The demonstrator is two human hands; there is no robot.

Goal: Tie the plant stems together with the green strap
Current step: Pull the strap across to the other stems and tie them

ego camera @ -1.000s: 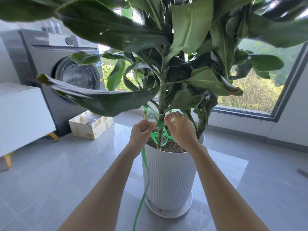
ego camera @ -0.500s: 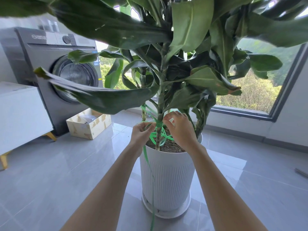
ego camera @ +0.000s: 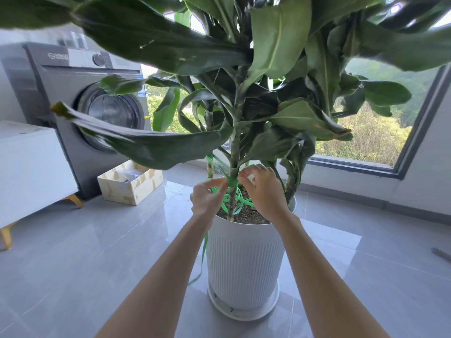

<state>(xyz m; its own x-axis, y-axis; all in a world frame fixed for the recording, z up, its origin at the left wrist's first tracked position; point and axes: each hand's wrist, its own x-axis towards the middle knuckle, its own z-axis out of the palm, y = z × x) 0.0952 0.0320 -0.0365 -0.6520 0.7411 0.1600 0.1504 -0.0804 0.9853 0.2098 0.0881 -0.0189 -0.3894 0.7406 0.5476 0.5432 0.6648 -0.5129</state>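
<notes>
A large leafy plant grows from a white ribbed pot [ego camera: 244, 264] on the floor. Its central stem [ego camera: 234, 147] rises from the soil, with a thinner stem [ego camera: 210, 167] to the left. A green strap [ego camera: 233, 182] wraps the central stem and runs up to the left stem; more of it loops on the soil, and a loose tail hangs down the pot's left side. My left hand [ego camera: 207, 198] pinches the strap just left of the wrap. My right hand [ego camera: 263, 191] pinches it on the right side of the stem.
A grey washing machine [ego camera: 80, 106] stands at the back left, beside a white cabinet [ego camera: 31, 172]. A small open box [ego camera: 130, 182] sits on the tiled floor. A window [ego camera: 366, 137] fills the wall behind the plant. Broad leaves hang close overhead.
My left hand has loosened from a closed grip to a fingertip pinch next to the stem. The hanging strap tail has swung and now ends higher beside the pot.
</notes>
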